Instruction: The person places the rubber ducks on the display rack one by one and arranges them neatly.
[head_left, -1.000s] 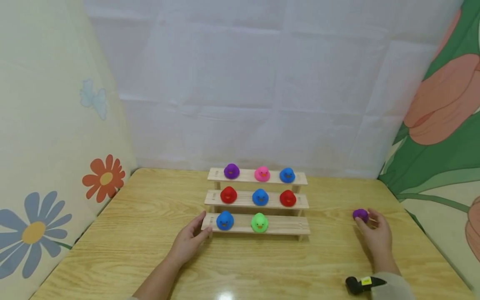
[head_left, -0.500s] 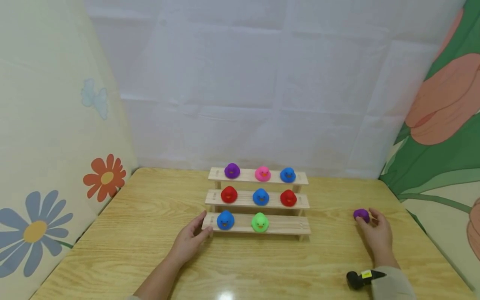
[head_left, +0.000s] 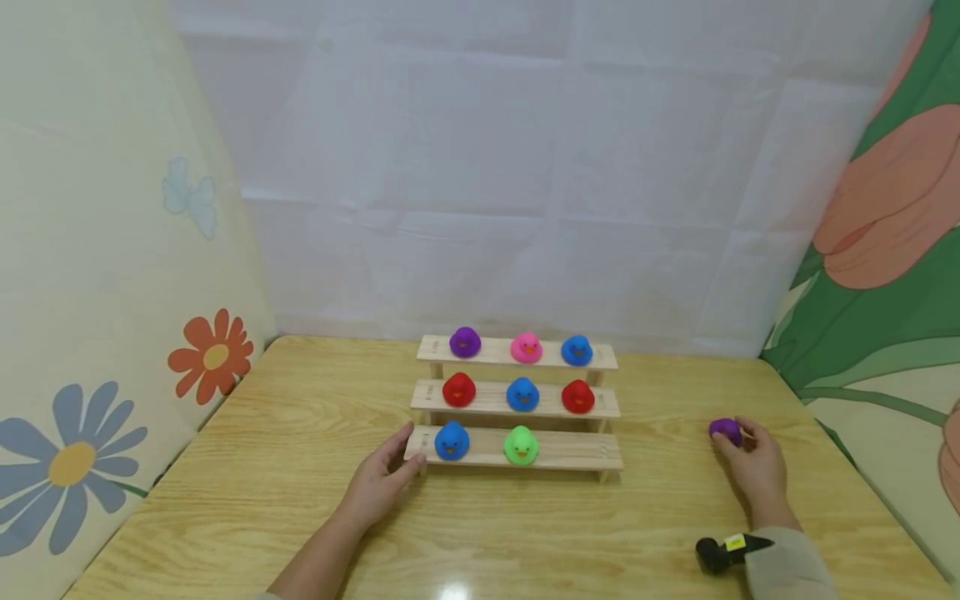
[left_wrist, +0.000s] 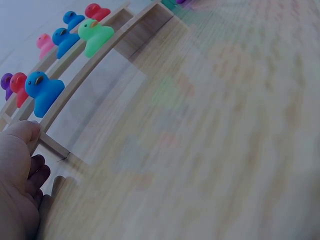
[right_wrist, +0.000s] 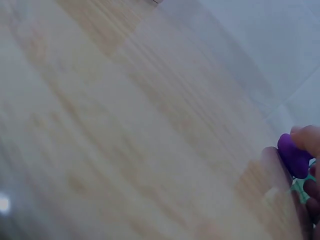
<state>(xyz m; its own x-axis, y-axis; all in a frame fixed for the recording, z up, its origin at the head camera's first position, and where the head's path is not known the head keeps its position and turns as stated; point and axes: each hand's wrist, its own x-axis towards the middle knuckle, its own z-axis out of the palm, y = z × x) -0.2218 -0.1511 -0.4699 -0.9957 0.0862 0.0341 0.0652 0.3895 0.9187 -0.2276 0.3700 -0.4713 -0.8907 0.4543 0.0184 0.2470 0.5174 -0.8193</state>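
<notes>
A three-step wooden display rack [head_left: 566, 452] stands on the table with small rubber ducks on its steps. My left hand [head_left: 375, 486] holds the left end of its lowest step, thumb at the front edge, beside a blue duck [head_left: 452, 441]. In the left wrist view the thumb [left_wrist: 25, 131] lies against that step's end. A green duck [head_left: 521, 446] sits midway along the same step, with bare wood to its right. Off to the right, my right hand [head_left: 756, 467] pinches a purple rubber duck [head_left: 724, 431] between thumb and fingers, low over the table.
Red ducks and a blue duck [head_left: 522, 394] line the middle step. Purple, pink [head_left: 527, 347] and blue ducks sit on the top one. A black wrist-worn camera [head_left: 731, 552] is at the right sleeve. White cloth [head_left: 480, 167] hangs behind the table [head_left: 525, 533]; flowered cloths flank it.
Hardly anything differs. The whole head view has shifted very slightly; the left hand stays at the rack and the right hand keeps the purple duck in about the same place.
</notes>
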